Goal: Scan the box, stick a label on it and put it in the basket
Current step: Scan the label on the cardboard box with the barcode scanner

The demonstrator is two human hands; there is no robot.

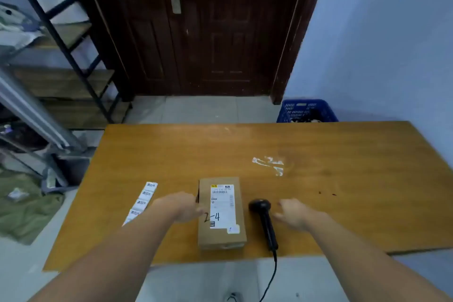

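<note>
A brown cardboard box (221,213) lies flat on the wooden table (343,191), with a white shipping label and "2-4" handwritten on top. My left hand (182,206) rests against the box's left side, fingers at its edge. A black handheld scanner (264,220) lies just right of the box, its cable trailing off the table's front edge. My right hand (294,213) hovers beside the scanner's right side, fingers loosely apart and holding nothing. A strip of white labels (142,201) lies to the left of my left arm. The blue basket (306,111) stands on the floor beyond the table's far edge.
A dark wooden door (208,27) is straight ahead. Metal shelving (61,56) with clutter stands at the left. White paint marks (269,164) mar the table's middle. A green cloth (22,206) lies on the floor at the left.
</note>
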